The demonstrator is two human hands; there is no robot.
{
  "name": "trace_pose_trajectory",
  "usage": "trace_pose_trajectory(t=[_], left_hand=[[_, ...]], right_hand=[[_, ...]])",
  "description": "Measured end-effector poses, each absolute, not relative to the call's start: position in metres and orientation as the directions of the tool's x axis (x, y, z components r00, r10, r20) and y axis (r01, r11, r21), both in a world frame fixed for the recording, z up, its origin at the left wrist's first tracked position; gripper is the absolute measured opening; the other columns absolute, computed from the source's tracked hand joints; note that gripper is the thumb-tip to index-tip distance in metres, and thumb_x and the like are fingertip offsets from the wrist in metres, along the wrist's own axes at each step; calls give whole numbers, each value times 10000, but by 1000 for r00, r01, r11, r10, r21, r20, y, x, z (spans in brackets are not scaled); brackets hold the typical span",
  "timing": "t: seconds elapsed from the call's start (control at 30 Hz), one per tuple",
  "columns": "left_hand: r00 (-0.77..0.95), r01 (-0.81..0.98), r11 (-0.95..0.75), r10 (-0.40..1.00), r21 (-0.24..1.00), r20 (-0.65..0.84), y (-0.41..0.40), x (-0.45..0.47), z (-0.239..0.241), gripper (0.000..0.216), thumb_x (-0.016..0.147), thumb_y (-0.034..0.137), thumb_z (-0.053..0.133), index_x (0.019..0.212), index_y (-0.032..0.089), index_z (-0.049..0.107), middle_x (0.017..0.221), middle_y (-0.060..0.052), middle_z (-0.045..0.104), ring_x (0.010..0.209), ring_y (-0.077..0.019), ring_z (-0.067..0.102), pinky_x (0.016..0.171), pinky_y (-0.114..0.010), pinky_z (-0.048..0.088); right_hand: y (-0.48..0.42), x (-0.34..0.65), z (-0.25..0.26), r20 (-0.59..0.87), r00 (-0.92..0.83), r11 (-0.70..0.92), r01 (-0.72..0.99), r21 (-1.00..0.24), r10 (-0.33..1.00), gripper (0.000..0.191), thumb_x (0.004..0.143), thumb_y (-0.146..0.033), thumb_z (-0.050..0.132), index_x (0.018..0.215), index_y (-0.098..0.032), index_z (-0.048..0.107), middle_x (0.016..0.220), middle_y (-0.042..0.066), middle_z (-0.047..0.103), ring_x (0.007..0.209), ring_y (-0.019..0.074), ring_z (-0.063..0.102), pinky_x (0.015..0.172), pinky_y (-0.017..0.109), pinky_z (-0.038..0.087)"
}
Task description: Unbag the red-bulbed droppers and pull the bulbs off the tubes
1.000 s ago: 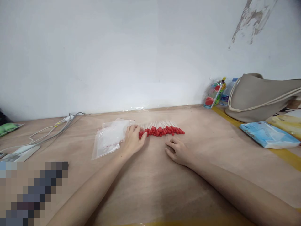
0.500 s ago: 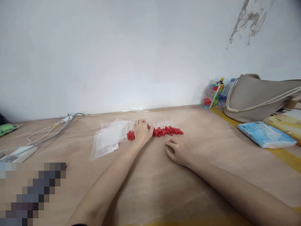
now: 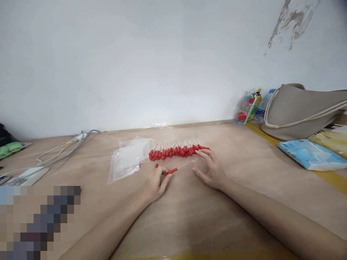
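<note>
My left hand (image 3: 157, 183) pinches a dropper with a red rubber bulb (image 3: 172, 170) and a thin clear tube slanting up to the right. Another bit of red shows just beyond its fingertips; I cannot tell if it belongs to the same piece. My right hand (image 3: 213, 169) is open, thumb and fingers apart, its fingertips by the right end of a row of red-bulbed droppers (image 3: 176, 151). Their bulbs face me and their pale tubes point toward the wall. Left of the row lie several clear zip bags (image 3: 124, 160), overlapping.
At the right are a blue tissue pack (image 3: 311, 153), a grey bag (image 3: 298, 112) with a cord, and drink bottles (image 3: 248, 108) against the wall. Cables (image 3: 72, 150) and a power strip (image 3: 29, 178) lie at the left. A blurred-out block covers the lower left corner.
My left hand has come off the row toward me and now holds a dropper. My right hand has opened and its fingers reach up to the row's right end. The view has shifted slightly.
</note>
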State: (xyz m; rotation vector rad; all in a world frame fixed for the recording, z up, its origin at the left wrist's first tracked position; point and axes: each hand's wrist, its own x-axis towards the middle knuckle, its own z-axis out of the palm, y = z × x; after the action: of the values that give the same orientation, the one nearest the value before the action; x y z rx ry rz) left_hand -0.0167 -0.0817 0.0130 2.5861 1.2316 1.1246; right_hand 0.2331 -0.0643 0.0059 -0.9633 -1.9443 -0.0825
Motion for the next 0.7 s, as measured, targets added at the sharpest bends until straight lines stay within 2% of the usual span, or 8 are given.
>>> trace_pose_trajectory(t=[0.1, 0.23, 0.33, 0.53, 0.7], left_hand=[[419, 631, -668, 722, 394, 551, -84, -12, 7, 67, 865, 255, 432, 850, 193, 452, 762, -19, 587, 687, -131, 574, 610, -251, 464], [467, 579, -704, 700, 412, 539, -82, -10, 6, 71, 870, 255, 433, 886, 195, 467, 831, -36, 615, 770, -145, 596, 685, -276, 483], [475, 557, -714, 693, 424, 543, -83, -11, 7, 77, 864, 242, 444, 912, 193, 477, 880, -44, 624, 818, -148, 600, 722, -282, 488], [552, 579, -757, 637, 302, 539, -85, -6, 13, 316, 824, 299, 522, 1121, 194, 497, 1081, -96, 588, 1018, -212, 531, 889, -391, 426], [610, 562, -797, 581, 223, 539, -83, -2, 13, 195, 860, 276, 468, 996, 201, 585, 1002, -79, 626, 995, -198, 538, 877, -382, 424]], right_hand=[[-66, 232, 8, 747, -404, 757, 622, -199, 529, 502, 778, -370, 568, 1236, -206, 444, 1173, 114, 522, 1103, 241, 462, 926, 433, 378], [-66, 229, 4, 729, -497, 798, 593, -110, 470, 295, 813, -326, 549, 1097, -247, 569, 1007, 48, 634, 1054, 199, 506, 956, 430, 330], [-66, 225, 3, 720, -537, 817, 573, -71, 439, 193, 828, -319, 535, 987, -255, 623, 898, 20, 666, 1001, 185, 535, 970, 442, 302], [-68, 216, 1, 719, -561, 852, 517, -81, 409, 151, 841, -264, 512, 922, -231, 635, 849, 12, 674, 932, 169, 556, 961, 426, 331], [-65, 212, -4, 697, -605, 891, 440, -110, 385, 173, 839, -263, 515, 970, -226, 621, 865, 20, 673, 940, 151, 561, 911, 363, 411]])
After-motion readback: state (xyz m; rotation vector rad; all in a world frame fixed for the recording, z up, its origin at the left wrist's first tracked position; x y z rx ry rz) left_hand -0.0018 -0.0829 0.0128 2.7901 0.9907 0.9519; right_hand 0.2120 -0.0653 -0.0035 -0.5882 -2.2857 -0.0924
